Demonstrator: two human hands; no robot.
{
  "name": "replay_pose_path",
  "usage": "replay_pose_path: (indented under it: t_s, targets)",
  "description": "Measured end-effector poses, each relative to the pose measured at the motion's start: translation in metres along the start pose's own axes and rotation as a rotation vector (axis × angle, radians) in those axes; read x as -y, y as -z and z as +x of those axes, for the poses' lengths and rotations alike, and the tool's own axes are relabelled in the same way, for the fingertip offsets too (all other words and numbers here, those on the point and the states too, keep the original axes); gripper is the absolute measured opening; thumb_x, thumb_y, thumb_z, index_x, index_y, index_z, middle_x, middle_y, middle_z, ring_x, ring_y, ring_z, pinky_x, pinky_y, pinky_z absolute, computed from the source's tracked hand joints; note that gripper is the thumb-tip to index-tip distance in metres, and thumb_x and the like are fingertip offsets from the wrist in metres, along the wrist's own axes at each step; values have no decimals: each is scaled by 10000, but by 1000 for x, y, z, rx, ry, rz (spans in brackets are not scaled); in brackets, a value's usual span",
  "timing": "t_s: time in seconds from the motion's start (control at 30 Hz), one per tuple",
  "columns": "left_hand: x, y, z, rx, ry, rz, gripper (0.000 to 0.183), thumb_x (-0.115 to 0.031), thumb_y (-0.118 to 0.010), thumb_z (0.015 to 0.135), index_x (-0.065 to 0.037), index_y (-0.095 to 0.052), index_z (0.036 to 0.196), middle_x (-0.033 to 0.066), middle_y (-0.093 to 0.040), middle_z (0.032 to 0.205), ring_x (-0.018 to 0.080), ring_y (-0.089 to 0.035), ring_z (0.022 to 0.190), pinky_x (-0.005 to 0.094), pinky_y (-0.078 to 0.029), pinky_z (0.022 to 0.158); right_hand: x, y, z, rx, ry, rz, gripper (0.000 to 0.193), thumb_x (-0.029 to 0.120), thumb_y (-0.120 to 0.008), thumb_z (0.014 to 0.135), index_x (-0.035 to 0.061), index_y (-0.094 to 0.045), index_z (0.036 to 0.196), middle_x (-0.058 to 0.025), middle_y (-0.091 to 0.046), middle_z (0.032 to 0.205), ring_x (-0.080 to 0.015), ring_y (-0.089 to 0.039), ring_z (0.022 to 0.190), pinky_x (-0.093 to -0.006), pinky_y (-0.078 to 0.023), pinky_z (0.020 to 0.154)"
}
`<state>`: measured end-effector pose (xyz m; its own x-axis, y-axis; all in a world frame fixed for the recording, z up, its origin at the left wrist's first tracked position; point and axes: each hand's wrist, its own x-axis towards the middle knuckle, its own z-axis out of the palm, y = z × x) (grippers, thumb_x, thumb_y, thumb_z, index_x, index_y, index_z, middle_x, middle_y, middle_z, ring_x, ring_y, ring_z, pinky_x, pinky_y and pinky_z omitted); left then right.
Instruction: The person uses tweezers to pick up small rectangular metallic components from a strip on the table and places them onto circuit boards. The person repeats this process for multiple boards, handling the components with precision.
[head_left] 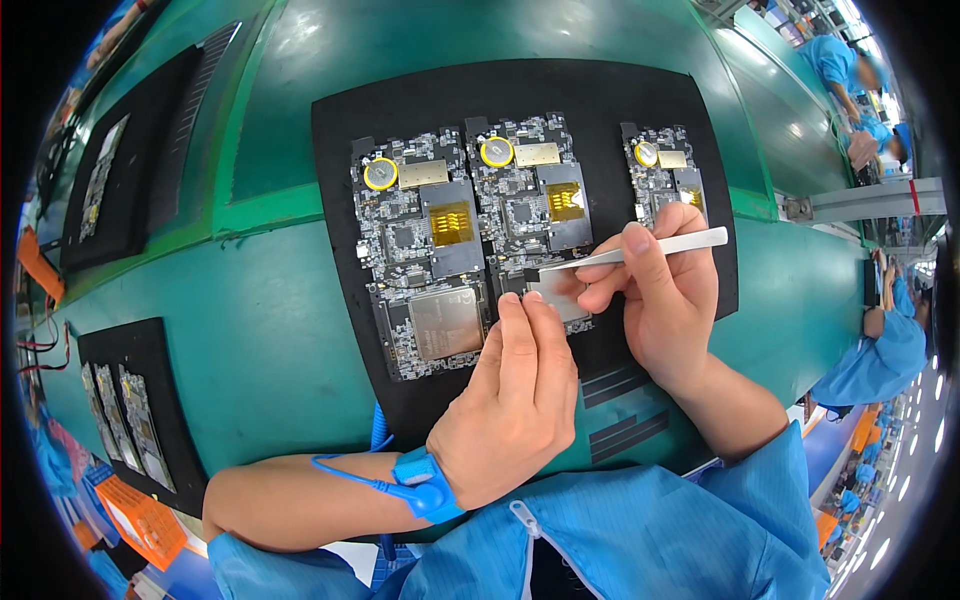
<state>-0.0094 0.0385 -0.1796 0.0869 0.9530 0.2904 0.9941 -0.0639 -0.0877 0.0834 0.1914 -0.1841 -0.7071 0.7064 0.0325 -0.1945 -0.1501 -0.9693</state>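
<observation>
My right hand (670, 290) grips pale metal tweezers (695, 240) between thumb and fingers. The tweezer tips point left, down to a small black piece (532, 276) by the upper edge of a silver metal shield (562, 298). That shield belongs to the middle circuit board (520, 215), which has a yellow-rimmed coin cell and amber film. My left hand (515, 400) has its fingers stretched out side by side, fingertips resting on the board's lower part just below the tweezer tips. Its thumb is hidden. A blue wrist strap (428, 487) circles the left wrist.
A similar board (420, 240) lies to the left and another (655, 165) to the right, all on a black mat (620, 95). Further mats with boards (125, 410) are at the left on the green table (270, 350). People in blue (880, 350) sit at the right.
</observation>
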Motion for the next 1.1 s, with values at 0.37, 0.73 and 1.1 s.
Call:
replay_pose_path:
  t_s: [0.37,0.73,1.1]
  targets:
    - [0,-1,0,-3,0,18,433,-212,-632,789,133,-605,1048,285,-573,1073,399,-572,1027,366,-543,826,-1,-1,3,3,-33,-29,163,96,-477,972,43,-323,966,-150,-637,761,-148,-653,581,-223,-542,526]
    - [1,-12,3,-138,139,-102,260,-134,-565,762,61,-569,933,305,-553,1114,339,-546,995,339,-509,819,0,-4,2,-14,-41,-56,173,103,-489,969,34,-330,954,-149,-626,751,-152,-662,602,-230,-551,527]
    - [-2,-2,-4,-31,109,-157,402,-139,-589,752,111,-597,1066,293,-526,1161,404,-526,1060,389,-489,890,-8,0,-7,254,452,-383,153,-24,-492,927,-6,-340,913,-179,-630,847,-134,-673,759,-228,-557,644]
